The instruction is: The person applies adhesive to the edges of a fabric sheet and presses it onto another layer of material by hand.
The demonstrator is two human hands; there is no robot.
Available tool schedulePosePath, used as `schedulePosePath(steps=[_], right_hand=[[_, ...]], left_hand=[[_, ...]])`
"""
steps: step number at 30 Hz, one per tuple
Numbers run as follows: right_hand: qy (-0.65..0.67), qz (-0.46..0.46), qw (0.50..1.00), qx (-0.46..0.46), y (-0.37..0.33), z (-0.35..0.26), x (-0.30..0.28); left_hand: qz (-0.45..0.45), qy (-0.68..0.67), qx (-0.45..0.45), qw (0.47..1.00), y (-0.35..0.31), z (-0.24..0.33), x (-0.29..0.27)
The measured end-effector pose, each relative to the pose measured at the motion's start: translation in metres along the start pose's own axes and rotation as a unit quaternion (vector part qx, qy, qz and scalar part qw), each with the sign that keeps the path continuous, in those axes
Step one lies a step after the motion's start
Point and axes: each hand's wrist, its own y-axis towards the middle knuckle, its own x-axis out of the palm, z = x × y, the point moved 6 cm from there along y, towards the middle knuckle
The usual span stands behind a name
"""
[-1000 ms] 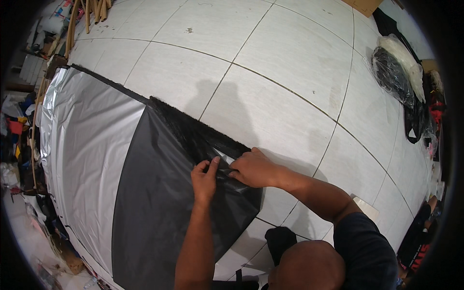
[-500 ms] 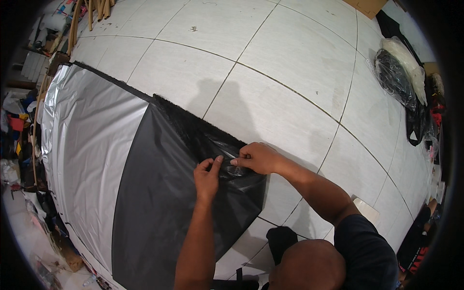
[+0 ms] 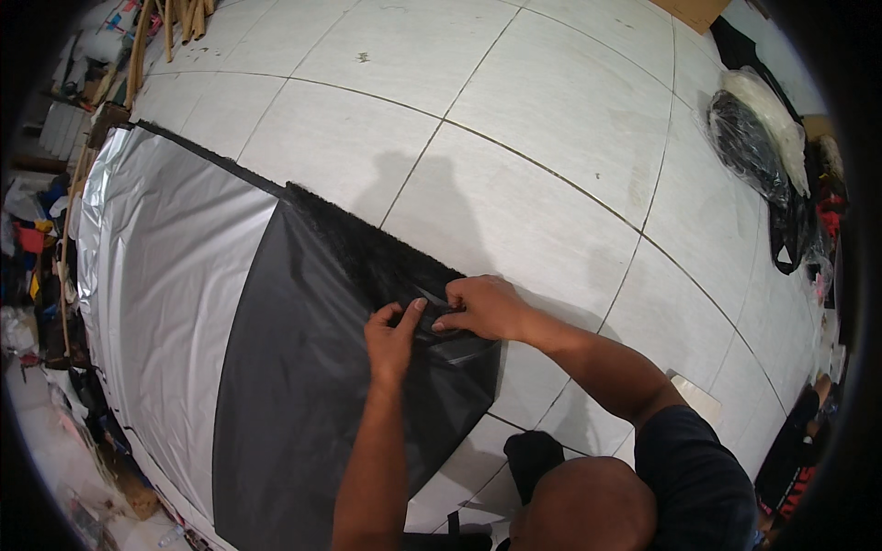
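A dark grey, smooth sheet (image 3: 303, 367) lies spread over the floor in front of me, with a fuzzy black strip (image 3: 367, 239) along its far edge. Over its right part, beside my fingers, the surface is glossy and creased, like thin film (image 3: 455, 349). My left hand (image 3: 390, 344) rests on the sheet, thumb and forefinger curled in a pinch at the creased part. Just to the right, my right hand (image 3: 487, 308) is closed, thumb and forefinger pinching the glossy film near the fuzzy edge. The fingertips of the two hands are close together but apart.
Silver sheeting (image 3: 184, 248) lies wrinkled to the left of the grey sheet. Wooden poles (image 3: 188, 20) stand at the far left, above a cluttered heap (image 3: 32, 239). Plastic-wrapped bundles (image 3: 749, 147) lie on the tiled floor (image 3: 542, 119) at the right. My bent knee (image 3: 588, 505) is near.
My right hand has shifted slightly left and down, closer to the left hand. The creases in the glossy film have changed shape. My left hand stays nearly in place.
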Motion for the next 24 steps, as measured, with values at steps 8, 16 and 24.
schedulePosePath(steps=[8, 16, 24], right_hand=[[-0.012, -0.003, 0.997, 0.070, 0.002, 0.008, -0.009], [-0.090, 0.129, 0.982, -0.107, -0.010, -0.022, -0.014], [-0.015, -0.031, 0.999, -0.003, -0.010, -0.015, 0.000]], left_hand=[[-0.009, 0.048, 0.014, 0.999, 0.003, -0.005, -0.003], [-0.012, 0.008, 0.024, 1.000, 0.001, -0.003, 0.000], [-0.010, 0.034, 0.041, 0.999, 0.004, -0.012, -0.003]])
